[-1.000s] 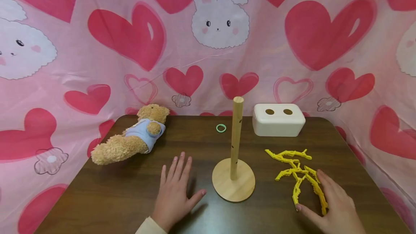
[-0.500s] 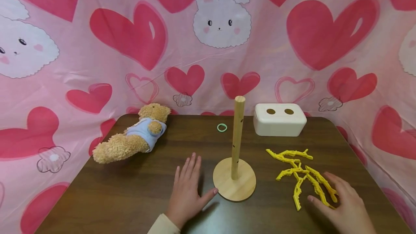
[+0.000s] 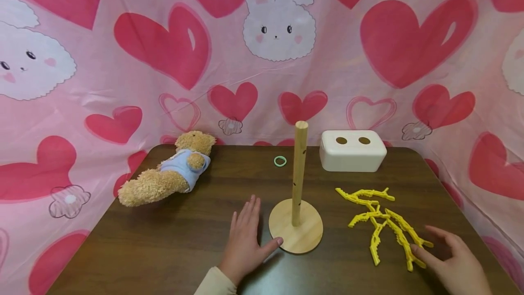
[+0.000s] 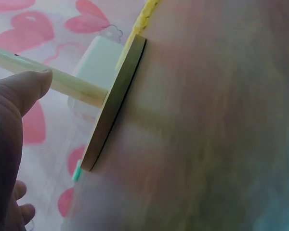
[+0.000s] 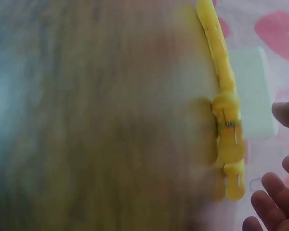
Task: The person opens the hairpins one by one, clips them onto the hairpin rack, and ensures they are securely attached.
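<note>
A wooden stand, an upright pole on a round base (image 3: 295,239), is at the middle of the table. My left hand (image 3: 244,247) lies beside it on the left, fingers straight, with the thumb tip overlapping the base's rim in the head view. Bright yellow branch-like plastic pieces (image 3: 374,215) lie spread out on the right. My right hand (image 3: 456,258) is just right of their lower ends, thumb and fingers apart with nothing between them. The right wrist view shows its loosely bent fingers (image 5: 279,197) beyond the yellow pieces (image 5: 226,110).
A teddy bear (image 3: 180,167) in a light blue shirt lies at the back left. Behind the pole is a small green ring (image 3: 280,161). A white box (image 3: 353,156) with two round holes on top stands at the back right, before a pink heart-patterned cloth (image 3: 237,67).
My left hand has slid right, up to the wooden base. My right hand has let go of the yellow pieces and drawn away to the right; their lower right branches have shifted right.
</note>
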A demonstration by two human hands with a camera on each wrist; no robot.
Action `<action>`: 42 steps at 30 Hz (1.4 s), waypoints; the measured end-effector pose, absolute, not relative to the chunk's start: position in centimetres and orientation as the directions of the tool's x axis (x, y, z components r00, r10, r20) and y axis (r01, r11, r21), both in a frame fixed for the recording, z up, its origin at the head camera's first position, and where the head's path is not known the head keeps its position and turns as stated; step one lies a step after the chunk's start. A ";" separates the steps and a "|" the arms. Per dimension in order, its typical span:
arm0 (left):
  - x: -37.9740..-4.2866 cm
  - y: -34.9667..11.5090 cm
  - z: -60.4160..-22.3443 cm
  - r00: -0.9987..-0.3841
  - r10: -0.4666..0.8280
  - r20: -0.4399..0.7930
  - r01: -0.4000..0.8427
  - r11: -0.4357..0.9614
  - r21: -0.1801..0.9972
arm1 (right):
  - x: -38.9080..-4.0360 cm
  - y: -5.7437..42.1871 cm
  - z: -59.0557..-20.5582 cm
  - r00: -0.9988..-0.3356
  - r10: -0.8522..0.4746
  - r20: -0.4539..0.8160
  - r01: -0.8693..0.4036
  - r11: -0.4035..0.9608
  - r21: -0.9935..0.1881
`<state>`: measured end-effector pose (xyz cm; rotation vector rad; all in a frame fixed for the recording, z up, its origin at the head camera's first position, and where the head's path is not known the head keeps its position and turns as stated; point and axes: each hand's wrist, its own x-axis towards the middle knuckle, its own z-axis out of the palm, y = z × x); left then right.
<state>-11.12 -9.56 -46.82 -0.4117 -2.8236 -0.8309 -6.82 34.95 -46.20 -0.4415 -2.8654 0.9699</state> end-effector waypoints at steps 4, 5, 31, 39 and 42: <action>-11.4 -9.4 -47.4 -0.947 0.246 0.207 0.321 0.764 0.560 | -7.0 36.0 -46.7 -0.943 0.324 -0.080 0.307 0.749 -0.587; -11.4 -9.4 -47.5 -0.947 0.254 0.198 0.322 0.753 0.573 | -7.1 36.3 -46.9 -0.939 0.332 -0.089 0.320 0.749 -0.580; -12.2 -6.7 -48.8 -0.934 0.328 0.145 0.352 0.760 0.546 | -7.3 38.7 -47.4 -0.937 0.287 -0.197 0.347 0.815 -0.464; -12.4 -6.9 -48.6 -0.936 0.331 0.119 0.343 0.784 0.518 | -6.8 37.9 -48.0 -0.846 0.519 -0.124 0.480 0.639 -0.600; -12.5 -7.0 -48.6 -0.935 0.334 0.120 0.347 0.789 0.508 | -6.7 37.6 -48.0 -0.831 0.550 -0.089 0.468 0.602 -0.647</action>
